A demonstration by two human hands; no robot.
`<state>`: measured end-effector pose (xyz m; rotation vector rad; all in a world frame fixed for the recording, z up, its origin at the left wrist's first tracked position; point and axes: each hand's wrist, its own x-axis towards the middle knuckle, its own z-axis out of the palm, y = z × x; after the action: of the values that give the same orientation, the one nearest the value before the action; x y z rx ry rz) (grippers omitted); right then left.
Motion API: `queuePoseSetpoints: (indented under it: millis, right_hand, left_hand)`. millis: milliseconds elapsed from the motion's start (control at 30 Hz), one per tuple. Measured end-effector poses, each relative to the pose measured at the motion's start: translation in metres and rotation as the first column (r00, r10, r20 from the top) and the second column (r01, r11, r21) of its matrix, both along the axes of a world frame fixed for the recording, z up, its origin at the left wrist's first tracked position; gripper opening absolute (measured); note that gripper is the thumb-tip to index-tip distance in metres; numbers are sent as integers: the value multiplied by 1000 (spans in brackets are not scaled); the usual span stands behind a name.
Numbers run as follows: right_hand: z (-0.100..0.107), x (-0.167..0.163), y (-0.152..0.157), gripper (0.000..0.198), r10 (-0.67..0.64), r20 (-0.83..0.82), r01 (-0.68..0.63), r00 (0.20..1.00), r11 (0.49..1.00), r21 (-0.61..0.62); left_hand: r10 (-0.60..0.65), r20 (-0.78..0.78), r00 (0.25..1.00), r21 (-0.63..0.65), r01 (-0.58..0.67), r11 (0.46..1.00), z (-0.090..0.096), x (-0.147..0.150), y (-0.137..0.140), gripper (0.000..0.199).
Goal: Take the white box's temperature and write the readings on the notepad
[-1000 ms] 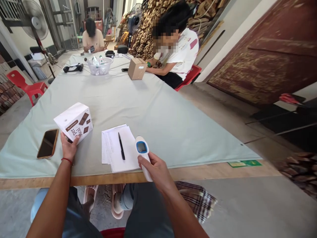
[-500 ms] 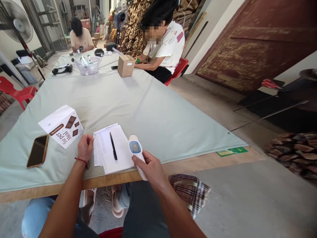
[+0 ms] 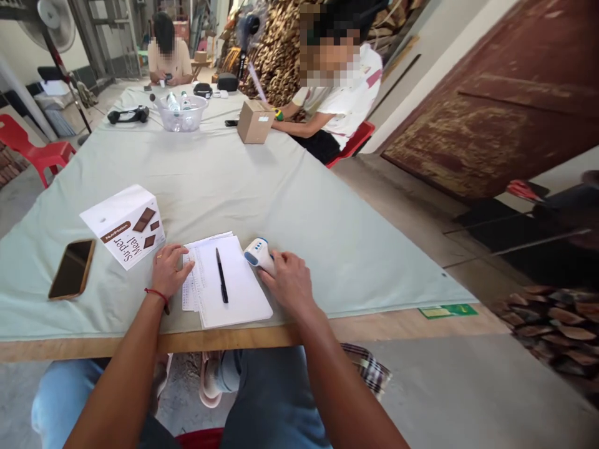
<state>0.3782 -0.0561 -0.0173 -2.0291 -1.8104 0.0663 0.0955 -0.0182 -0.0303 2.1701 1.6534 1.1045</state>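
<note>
My right hand (image 3: 291,280) is wrapped round a white and blue infrared thermometer (image 3: 257,252), which lies on its side at the right edge of the papers. Its buttons face up. Left of the stack, my left hand (image 3: 169,267) rests with fingers spread, holding nothing, its fingertips by the edge of the sheets. A black pen (image 3: 221,274) lies on the white top sheet (image 3: 243,299). Beyond my left hand stands a folded white card (image 3: 128,231) with chocolate pictures and "Super Meal". Farther left is a smartphone (image 3: 71,269) in a brown case.
A pale green cloth (image 3: 365,262) covers the table. Farther back are a cardboard box (image 3: 255,123), a clear basin (image 3: 182,118) with bottles, and a black device (image 3: 128,115). One person (image 3: 346,93) sits at the right side, another (image 3: 169,56) at the far end.
My right hand has moved forward and turned the thermometer over, laying it on the table with its screen out of sight. My left hand has opened from a loose curl, fingers now spread.
</note>
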Motion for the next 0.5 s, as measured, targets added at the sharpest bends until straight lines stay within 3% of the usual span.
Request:
queuePoseSetpoints:
  millis: [100,200,367,433,500]
  right_hand:
    - [0,-21,-5,33,118,-95,-105,988,985,136]
    - [5,-55,-6,31,218,-186,-224,958,974,-13]
    - [12,-86,5,45,189,-78,-201,979,960,-194]
    - [9,-82,4,47,215,-163,-241,963,957,-159]
    - [3,-74,-1,45,290,-336,-314,896,949,-19]
  left_hand:
    - [-7,-37,999,-46,6,999,-1,2,-2,22]
    - [-27,-63,998,-67,23,997,-1,3,-3,25]
    - [-84,-53,995,-65,81,995,1,1,-3,15]
    - [-88,-47,995,-63,84,994,1,1,-3,12]
    - [-81,-48,996,-63,78,995,0,2,-4,12]
